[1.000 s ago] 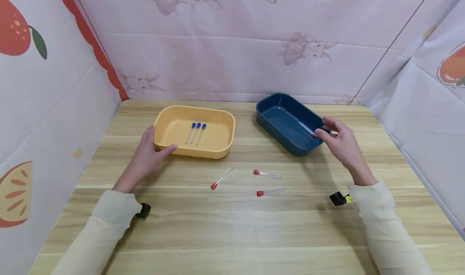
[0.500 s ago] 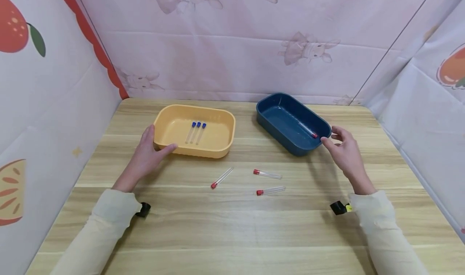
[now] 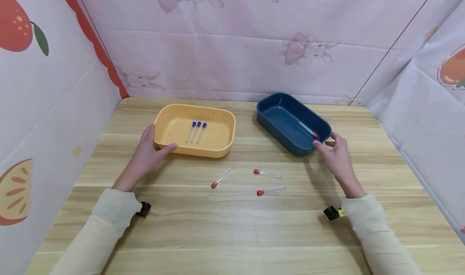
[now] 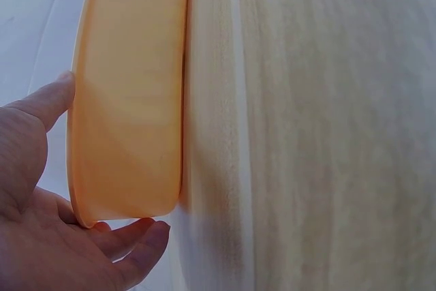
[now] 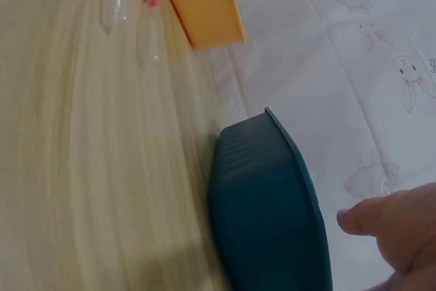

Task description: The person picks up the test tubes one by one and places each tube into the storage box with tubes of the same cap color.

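My left hand (image 3: 145, 156) holds the left near corner of a yellow plastic tray (image 3: 231, 132); its thumb lies on the rim and its fingers bend against the end wall (image 4: 129, 120). Three blue-capped test tubes (image 3: 196, 132) lie inside that tray. At the near right corner of a dark blue tray (image 3: 277, 128) is my right hand (image 3: 338, 154), fingers loosely bent and nothing between them. In the right wrist view its thumb (image 5: 368, 217) appears just apart from the blue rim. One red-capped test tube (image 3: 308, 129) rests inside the blue tray.
Three more red-capped tubes lie on the wooden table (image 3: 232, 234) in front of the trays: one slanted tube (image 3: 222, 177), one upper right tube (image 3: 268, 173) and one lower right tube (image 3: 271, 191). A printed cloth wall (image 3: 232, 65) stands behind the table.
The right hand let go of the red-capped tube in the blue tray, drew back right, then shifted left to the tray's near corner. The left hand stayed put.
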Demonstrator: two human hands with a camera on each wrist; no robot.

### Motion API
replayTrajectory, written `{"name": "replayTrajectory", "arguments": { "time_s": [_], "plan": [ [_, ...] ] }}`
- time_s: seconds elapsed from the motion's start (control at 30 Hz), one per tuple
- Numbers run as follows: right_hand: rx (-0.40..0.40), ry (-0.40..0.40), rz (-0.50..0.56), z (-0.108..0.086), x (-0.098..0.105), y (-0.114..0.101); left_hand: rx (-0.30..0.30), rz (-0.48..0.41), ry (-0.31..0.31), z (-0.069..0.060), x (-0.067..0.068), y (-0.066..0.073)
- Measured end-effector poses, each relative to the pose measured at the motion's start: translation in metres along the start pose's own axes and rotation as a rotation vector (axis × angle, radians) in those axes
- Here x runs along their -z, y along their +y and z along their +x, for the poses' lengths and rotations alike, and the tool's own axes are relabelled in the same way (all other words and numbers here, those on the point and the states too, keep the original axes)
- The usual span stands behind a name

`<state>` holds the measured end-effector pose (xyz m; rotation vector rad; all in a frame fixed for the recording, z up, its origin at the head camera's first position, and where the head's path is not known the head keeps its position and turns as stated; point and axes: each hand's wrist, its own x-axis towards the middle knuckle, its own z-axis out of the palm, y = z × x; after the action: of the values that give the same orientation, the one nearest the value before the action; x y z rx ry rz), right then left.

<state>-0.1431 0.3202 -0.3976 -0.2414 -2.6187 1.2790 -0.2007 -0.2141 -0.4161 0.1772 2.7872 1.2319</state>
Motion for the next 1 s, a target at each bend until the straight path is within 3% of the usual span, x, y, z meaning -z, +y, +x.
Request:
{"name": "replayTrajectory", "arguments": {
  "time_s": [0.17, 0.5, 1.0],
  "plan": [
    [0.039, 0.025, 0.01, 0.001, -0.007, 0.0, 0.005, 0.009, -0.003, 0.0, 0.0, 0.001],
    [-0.007, 0.041, -0.031, 0.001, -0.013, -0.002, 0.006, 0.002, 0.0, -0.001, 0.0, 0.002],
    [-0.051, -0.063, 0.032, 0.0, -0.003, 0.001, 0.014, -0.004, -0.008, 0.0, 0.0, 0.002]
  ]
}}
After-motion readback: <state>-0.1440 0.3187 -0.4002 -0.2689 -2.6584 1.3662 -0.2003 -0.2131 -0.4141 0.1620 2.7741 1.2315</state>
